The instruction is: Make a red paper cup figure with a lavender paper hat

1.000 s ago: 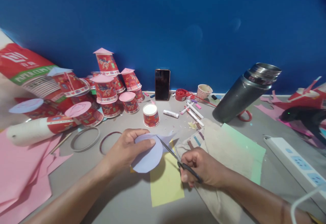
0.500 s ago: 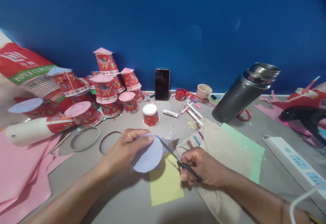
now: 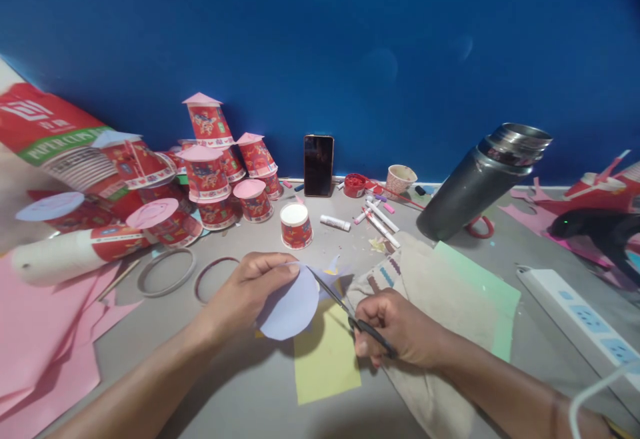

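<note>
Your left grip (image 3: 255, 286) shifts rimward | pinches lilac paper (image 3: 290, 307), likely light, creasable; hold its rim | right grip (image 3: 397, 327), alongside, holds scissors (image 3: 373, 334).

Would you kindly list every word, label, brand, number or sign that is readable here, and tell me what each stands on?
"PAPER CUP": on the bag, at left; the lettering after it is blurred.
White logo and characters higher on the bag: too blurred to read.
Print on the marker: too small to read.
Markings on the cups: no readable words.
</note>
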A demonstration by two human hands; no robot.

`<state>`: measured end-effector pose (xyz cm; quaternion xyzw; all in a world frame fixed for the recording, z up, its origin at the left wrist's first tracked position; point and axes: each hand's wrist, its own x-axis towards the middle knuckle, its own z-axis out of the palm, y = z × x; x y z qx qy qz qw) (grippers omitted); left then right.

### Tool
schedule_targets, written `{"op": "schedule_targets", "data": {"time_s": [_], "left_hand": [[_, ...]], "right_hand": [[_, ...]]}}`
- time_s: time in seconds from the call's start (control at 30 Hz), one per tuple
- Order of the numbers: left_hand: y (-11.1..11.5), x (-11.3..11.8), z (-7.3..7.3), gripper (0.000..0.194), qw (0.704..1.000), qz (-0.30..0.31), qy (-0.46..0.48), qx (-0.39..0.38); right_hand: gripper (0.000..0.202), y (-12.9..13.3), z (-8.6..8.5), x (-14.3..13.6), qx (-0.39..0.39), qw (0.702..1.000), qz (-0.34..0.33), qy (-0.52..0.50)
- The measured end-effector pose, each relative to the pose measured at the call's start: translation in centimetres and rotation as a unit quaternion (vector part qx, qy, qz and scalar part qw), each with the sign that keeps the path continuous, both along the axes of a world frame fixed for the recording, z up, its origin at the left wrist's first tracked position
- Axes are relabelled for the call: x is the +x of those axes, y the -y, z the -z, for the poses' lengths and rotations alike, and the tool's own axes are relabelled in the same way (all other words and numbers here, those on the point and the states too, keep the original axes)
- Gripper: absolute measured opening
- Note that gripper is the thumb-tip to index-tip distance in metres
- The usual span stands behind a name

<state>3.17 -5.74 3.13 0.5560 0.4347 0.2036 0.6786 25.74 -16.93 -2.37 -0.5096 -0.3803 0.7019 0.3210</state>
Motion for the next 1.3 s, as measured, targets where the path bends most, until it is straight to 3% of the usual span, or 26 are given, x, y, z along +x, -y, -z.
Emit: {"op": "schedule_targets", "data": {"time_s": [0.23, 0.87, 1.3], "left_hand": [[0.28, -0.03, 0.02, 0.039, 0.999, 0.036, -0.008, -0.001], [0.11, -0.28, -0.20, 0.033, 0.998, 0.060, -0.005, -0.016], [-0.17, -0.43, -0.38, 0.029, 0.996, 0.079, -0.021, -0.028]], "right_hand": [[0.048, -0.06, -0.15, -0.10, -0.007, 1.000, -0.008, -0.004], [0.059, 0.05, 0.21, 0.15, 0.006, 1.000, -0.020, 0.000], [0.052, 0.15, 0.63, 0.38, 0.003, 1.000, -0.019, -0.004]]}}
